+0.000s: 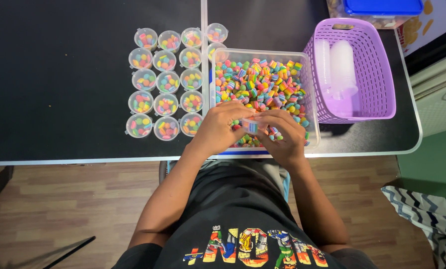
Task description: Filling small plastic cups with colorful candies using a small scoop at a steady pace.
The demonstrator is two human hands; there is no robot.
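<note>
my left hand [222,127] and my right hand [282,134] meet over the near end of the clear tub [310,94], and between them i grip a small clear cup [253,124], fingers of both hands closed around it. the cup sits just above the heap of striped and plain candies [260,82] that fills the tub, and some coloured pieces show through its side; i cannot tell whether a lid is on it. the tub rests on the black surface [58,99], close to its near edge. just left of the tub stand rows of filled little cups [165,84], packed side by side, each holding a few candies. to the right of the tub, touching or nearly touching it, is a purple basket [377,74] with stacks of empty cups [335,67] lying inside. behind the basket, at the far corner, a box with a blue lid [382,7] pokes into view.
</note>
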